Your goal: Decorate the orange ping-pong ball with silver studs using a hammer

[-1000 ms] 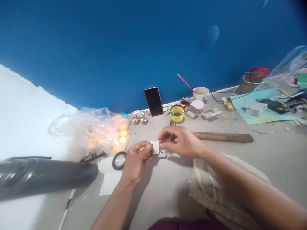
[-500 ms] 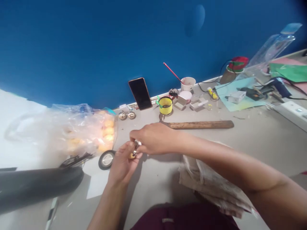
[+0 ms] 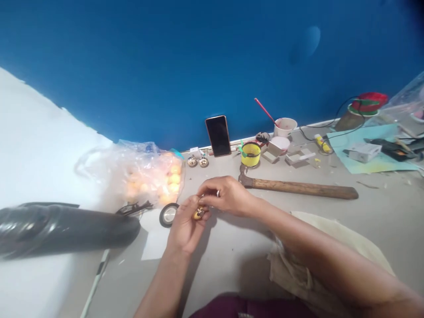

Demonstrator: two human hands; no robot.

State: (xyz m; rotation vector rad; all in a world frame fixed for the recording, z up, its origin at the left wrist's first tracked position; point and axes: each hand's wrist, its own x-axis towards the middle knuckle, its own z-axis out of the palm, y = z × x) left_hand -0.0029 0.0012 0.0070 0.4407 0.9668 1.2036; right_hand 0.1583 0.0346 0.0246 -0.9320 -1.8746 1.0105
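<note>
My left hand point(image 3: 186, 224) is curled around a small orange ball with dark marks point(image 3: 198, 214), held just above the grey table point(image 3: 380, 212). My right hand point(image 3: 225, 196) meets it from the right. Its fingertips pinch a tiny white or silvery piece against the top of the ball; I cannot make out what the piece is. Both hands touch at the fingertips. A hammer with a wooden handle point(image 3: 298, 187) lies right behind my right hand.
A clear bag of orange balls point(image 3: 149, 176) and a small black wheel point(image 3: 167, 214) lie left of the hands. A dark roll point(image 3: 66, 227) lies at the far left. A phone point(image 3: 217, 135) leans on the blue wall beside a yellow cup point(image 3: 251, 154). Cloth point(image 3: 311, 274) lies under my right forearm.
A second ago my hands held a small white box between them. Now the box is out of sight and the right fingertips pinch at the orange ball in the left hand.
</note>
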